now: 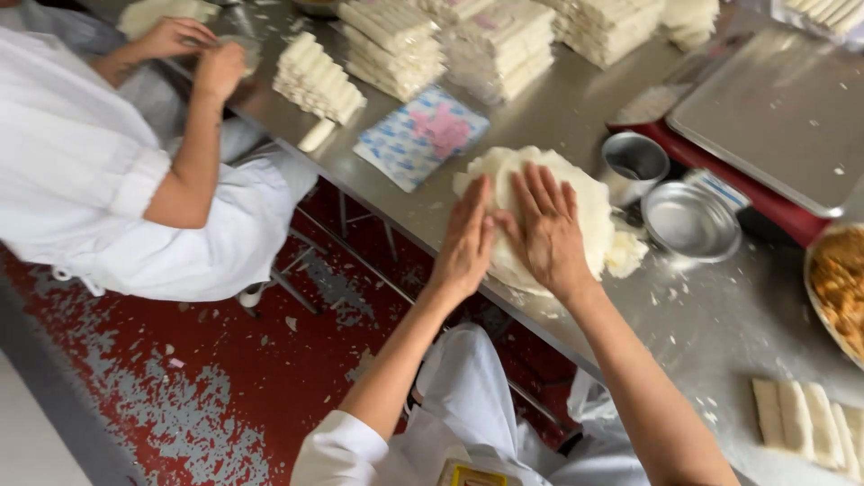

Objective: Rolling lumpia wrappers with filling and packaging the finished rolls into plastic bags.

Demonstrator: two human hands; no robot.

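**Wrapper stack, both hands on it**

Left hand and right hand: flat, fingers spread, pressing on the stack of round white wrappers at the steel table edge. Beside it: metal cup, small metal bowl. Co-worker's hands opposite.

Two bare forearms reach forward from white sleeves; the left hand and right hand lie flat, palms down (fingers spread), thumbs nearly touching.

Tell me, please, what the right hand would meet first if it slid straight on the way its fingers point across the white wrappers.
Probably the blue, white and pink packet: the right hand points up-left across the stack of round white wrappers. Depth is unclear.
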